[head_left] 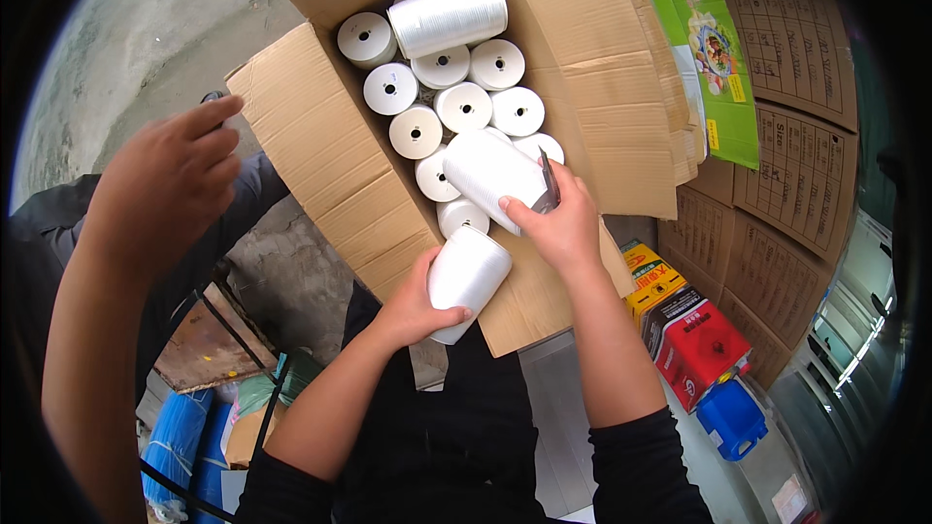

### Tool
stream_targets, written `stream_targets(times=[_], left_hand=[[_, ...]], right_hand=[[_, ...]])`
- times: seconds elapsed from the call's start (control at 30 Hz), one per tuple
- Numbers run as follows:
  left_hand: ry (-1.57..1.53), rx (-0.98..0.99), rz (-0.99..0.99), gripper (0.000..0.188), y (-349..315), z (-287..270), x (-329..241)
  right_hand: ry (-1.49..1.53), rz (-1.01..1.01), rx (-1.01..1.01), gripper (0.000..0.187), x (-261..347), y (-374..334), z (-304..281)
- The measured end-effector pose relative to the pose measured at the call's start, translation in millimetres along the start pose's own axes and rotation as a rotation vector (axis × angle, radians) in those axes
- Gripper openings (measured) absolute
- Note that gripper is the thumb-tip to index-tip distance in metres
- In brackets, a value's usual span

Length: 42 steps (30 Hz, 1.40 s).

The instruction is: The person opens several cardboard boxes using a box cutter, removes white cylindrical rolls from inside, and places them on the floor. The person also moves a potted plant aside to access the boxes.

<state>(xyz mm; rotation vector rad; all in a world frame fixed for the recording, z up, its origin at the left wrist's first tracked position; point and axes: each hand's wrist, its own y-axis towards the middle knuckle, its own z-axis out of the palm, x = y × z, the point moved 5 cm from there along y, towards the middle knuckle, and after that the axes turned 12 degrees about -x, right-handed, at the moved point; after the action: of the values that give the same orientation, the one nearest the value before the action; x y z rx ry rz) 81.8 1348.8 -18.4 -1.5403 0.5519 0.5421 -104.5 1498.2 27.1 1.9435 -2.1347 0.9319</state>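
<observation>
In my left hand [416, 307] is a white thread spool [470, 277], tilted, with fingers and thumb around its side. My right hand [565, 225] grips a second white spool [488, 171], which lies slanted over others at the near end of an open cardboard box [311, 141]. A slim dark tool [549, 184] also sits in my right hand against that spool's end; its kind is unclear. Inside the box, several white spools [462, 108] stand on end with dark centre holes showing. One large spool [449, 19] lies on its side on top at the far end.
Another person's hand [180, 175] hangs at the left near the box flap. To the right stand stacked brown cartons [791, 160], a green printed carton [714, 53], a red box [699, 344] and a blue jug [730, 417]. Blue wrapped rolls [178, 442] lie lower left.
</observation>
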Motion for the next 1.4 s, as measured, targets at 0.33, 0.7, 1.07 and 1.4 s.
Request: stream_targets(times=[0.33, 0.7, 1.07, 1.4], left_hand=[[0.067, 0.056, 0.018, 0.105, -1.8, -6.3, 4.4], [0.137, 0.049, 0.043, 0.107, 0.5, 2.6, 2.6], [0.129, 0.043, 0.157, 0.110, -3.6, -0.3, 17.4], [0.139, 0.025, 0.136, 0.113, -5.5, 5.2, 20.3]], right_hand=[[0.288, 0.229, -0.240, 0.065, -91.0, -36.1, -97.7], [0.408, 0.266, -0.204, 0.069, -108.5, -57.7, -115.8], [0.520, 0.200, -0.144, 0.073, -136.8, -84.3, -81.2], [0.465, 0.188, -0.113, 0.074, -152.6, -85.5, -84.9]])
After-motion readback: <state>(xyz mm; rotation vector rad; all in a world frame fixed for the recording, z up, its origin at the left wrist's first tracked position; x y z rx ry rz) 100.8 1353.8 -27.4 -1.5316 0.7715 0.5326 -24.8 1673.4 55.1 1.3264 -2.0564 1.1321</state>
